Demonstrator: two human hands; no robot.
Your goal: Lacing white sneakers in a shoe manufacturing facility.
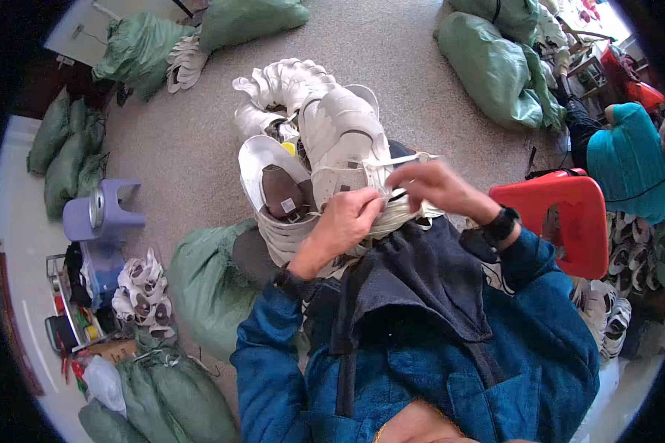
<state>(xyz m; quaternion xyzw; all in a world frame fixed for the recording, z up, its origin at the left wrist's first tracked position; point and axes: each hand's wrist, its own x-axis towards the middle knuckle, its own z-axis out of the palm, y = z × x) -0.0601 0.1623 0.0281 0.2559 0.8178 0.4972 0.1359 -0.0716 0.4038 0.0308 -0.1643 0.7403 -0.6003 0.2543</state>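
Observation:
A white shoe upper (345, 171) lies over my lap, its lace area by my hands. My left hand (345, 221) is closed in a pinch at its near edge, by the white laces (393, 214). Just right of it, my right hand (440, 186) is raised with curled, slightly blurred fingers; whether a lace is between them I cannot make out. Beyond, more white uppers overlap in a stack (340, 118) and a curved row (292, 80). Left of these sits an open white upper with a brown lining (279, 190). A dark apron (421, 284) covers my lap.
Green sacks stand around: one by my left leg (210, 284), one far right (491, 70), one far left (144, 52). A red plastic chair (580, 199) is close on my right. A purple stool (100, 210) and piled white uppers (142, 292) are left. Another person's teal sleeve (628, 162) shows right.

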